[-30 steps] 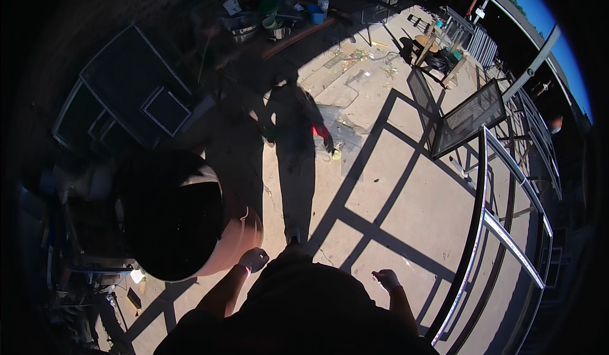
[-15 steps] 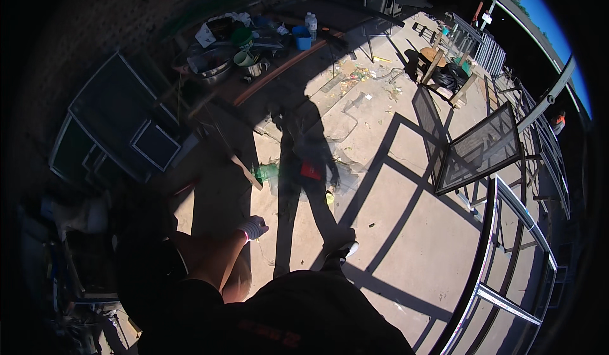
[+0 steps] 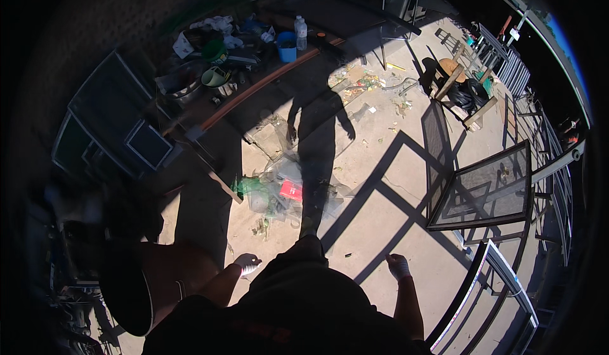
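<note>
My left hand point(image 3: 248, 263) hangs low beside my body, in a pale glove that leaves the fingertips dark. Its fingers are curled in, and no object shows in them. To the right, my right hand point(image 3: 398, 266) is also gloved and loosely closed, held above the concrete floor with nothing visible in it. Neither hand touches anything. Ahead on the floor lies a heap of crumpled clear sheeting point(image 3: 266, 200) with a red piece point(image 3: 291, 191) on it. My own shadow point(image 3: 315, 146) falls across the floor there.
A cluttered table point(image 3: 254, 87) stands far left with a blue cup point(image 3: 287, 47), bottles point(image 3: 301, 33) and a green pot. Framed screens point(image 3: 108, 111) lean at left. At right stand a mesh screen point(image 3: 488, 187) and metal frames point(image 3: 507, 272). Scraps point(image 3: 365, 82) litter the floor ahead.
The view has moved forward and turned, bringing the table and sheeting nearer. My right hand has come into view at the right. My left hand has swung lower, closer to my body.
</note>
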`<state>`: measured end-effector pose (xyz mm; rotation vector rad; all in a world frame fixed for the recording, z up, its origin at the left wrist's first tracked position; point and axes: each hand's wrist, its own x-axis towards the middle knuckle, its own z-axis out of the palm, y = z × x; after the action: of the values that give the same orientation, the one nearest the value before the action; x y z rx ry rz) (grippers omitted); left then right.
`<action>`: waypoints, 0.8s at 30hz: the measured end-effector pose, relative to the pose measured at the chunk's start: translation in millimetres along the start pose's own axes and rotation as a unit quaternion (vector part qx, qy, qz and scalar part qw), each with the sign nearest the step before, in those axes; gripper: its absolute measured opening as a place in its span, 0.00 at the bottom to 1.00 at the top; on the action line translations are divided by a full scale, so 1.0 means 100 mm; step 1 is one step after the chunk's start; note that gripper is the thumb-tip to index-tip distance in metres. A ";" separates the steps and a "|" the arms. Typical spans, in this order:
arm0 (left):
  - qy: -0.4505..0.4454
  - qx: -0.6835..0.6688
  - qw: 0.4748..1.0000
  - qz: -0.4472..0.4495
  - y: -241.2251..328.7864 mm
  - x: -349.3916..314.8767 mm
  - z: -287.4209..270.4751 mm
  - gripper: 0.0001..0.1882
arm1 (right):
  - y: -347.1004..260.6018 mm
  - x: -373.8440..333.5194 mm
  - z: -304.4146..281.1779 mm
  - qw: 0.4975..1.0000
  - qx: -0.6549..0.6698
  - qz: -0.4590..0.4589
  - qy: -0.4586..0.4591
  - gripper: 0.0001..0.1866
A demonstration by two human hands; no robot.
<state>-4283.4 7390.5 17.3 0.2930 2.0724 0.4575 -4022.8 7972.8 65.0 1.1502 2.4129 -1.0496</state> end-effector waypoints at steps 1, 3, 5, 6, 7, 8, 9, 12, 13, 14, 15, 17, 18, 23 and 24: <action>0.005 0.029 0.999 0.036 0.15 0.14 0.00 0.23 | -0.11 0.19 -0.17 0.998 0.047 -0.027 0.012 0.22; -0.002 0.029 0.998 0.052 0.41 0.51 -0.02 0.21 | -0.24 0.61 -0.35 0.996 0.072 -0.043 0.021 0.21; -0.007 0.045 0.998 0.053 0.63 0.95 -0.13 0.21 | -0.21 1.02 -0.45 0.997 0.061 -0.047 0.023 0.21; -0.005 0.047 0.997 0.066 0.74 1.20 -0.21 0.19 | -0.13 1.18 -0.47 0.998 0.045 -0.032 0.013 0.20; 0.002 0.073 0.994 0.081 0.89 1.50 -0.35 0.18 | -0.04 1.34 -0.48 0.999 0.028 -0.017 0.003 0.20; 0.005 0.097 0.991 0.095 1.07 1.79 -0.49 0.18 | 0.09 1.44 -0.50 0.999 0.049 -0.006 0.002 0.19; 0.001 0.123 0.987 0.100 1.22 2.00 -0.65 0.18 | 0.20 1.48 -0.47 0.997 0.070 0.008 -0.001 0.19; 0.021 0.055 0.996 0.072 1.99 2.78 -1.36 0.15 | 0.55 1.46 -0.53 0.962 0.239 0.119 -0.058 0.14; 0.086 0.028 0.990 0.106 2.30 2.96 -1.61 0.14 | 0.64 1.42 -0.59 0.955 0.257 0.138 -0.056 0.13; 0.123 0.061 0.976 0.171 2.63 3.12 -1.89 0.12 | 0.67 1.46 -0.64 0.954 0.266 0.121 -0.062 0.13; 0.135 -0.042 0.977 0.160 2.93 3.23 -2.14 0.12 | 0.70 1.51 -0.69 0.951 0.265 0.144 -0.067 0.13; 0.186 -0.065 0.955 0.221 3.50 3.40 -2.61 0.11 | 0.67 1.75 -0.79 0.947 0.264 0.166 -0.071 0.12; 0.183 -0.052 0.953 0.237 3.72 3.47 -2.83 0.10 | 0.64 1.92 -0.84 0.946 0.265 0.170 -0.073 0.12; 0.237 0.043 0.950 0.199 4.28 3.89 -3.47 0.10 | 0.50 3.03 -1.11 0.947 0.254 0.166 -0.108 0.12; 0.240 0.016 0.955 0.170 4.28 3.96 -3.52 0.10 | 0.46 3.31 -1.17 0.948 0.250 0.157 -0.117 0.12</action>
<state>-4777.9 7856.5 64.7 0.6141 2.5143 0.7629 -4195.5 8262.1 -44.7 1.4049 1.7521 -1.6288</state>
